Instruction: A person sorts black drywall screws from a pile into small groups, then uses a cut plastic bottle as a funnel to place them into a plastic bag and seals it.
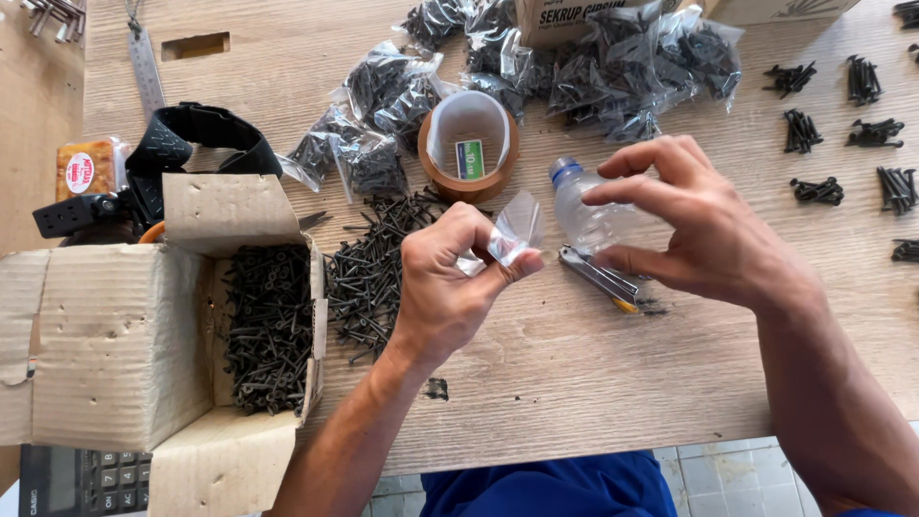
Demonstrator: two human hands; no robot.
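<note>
The left hand (445,287) is pinching a small clear plastic bag (512,230) between thumb and forefinger, fingers clamped on its lower edge, so the bag is sticking up above the fist. The right hand (704,225) is hovering just beside it, fingers apart and curved, touching nothing. Beneath them on the counter (574,383) are lying a clear bottle (584,215), a stapler (601,278) and loose black screws (369,268).
</note>
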